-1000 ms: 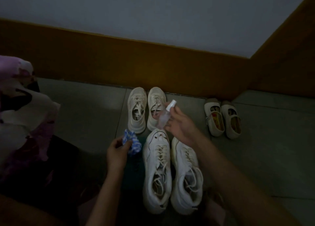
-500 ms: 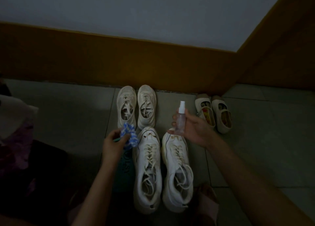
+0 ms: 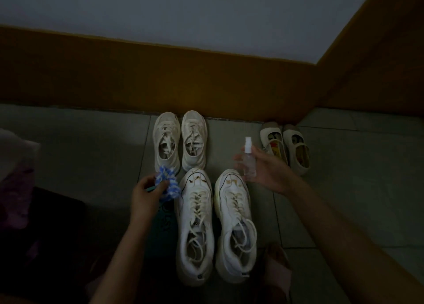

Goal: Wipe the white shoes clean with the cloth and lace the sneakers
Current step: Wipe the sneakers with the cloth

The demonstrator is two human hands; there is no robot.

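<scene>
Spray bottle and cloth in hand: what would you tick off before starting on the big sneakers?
1. The cloth is pinched in the left hand: ok.
2. The bottle is upright in the right hand: ok.
3. A finger on the pump top: not ok, the top is bare.
4. Nozzle facing the sneakers: cannot tell.
5. Dirt to wipe is in view: ok, brown marks on both toes.
6. Laces tied: not ok, ends lie loose.
</scene>
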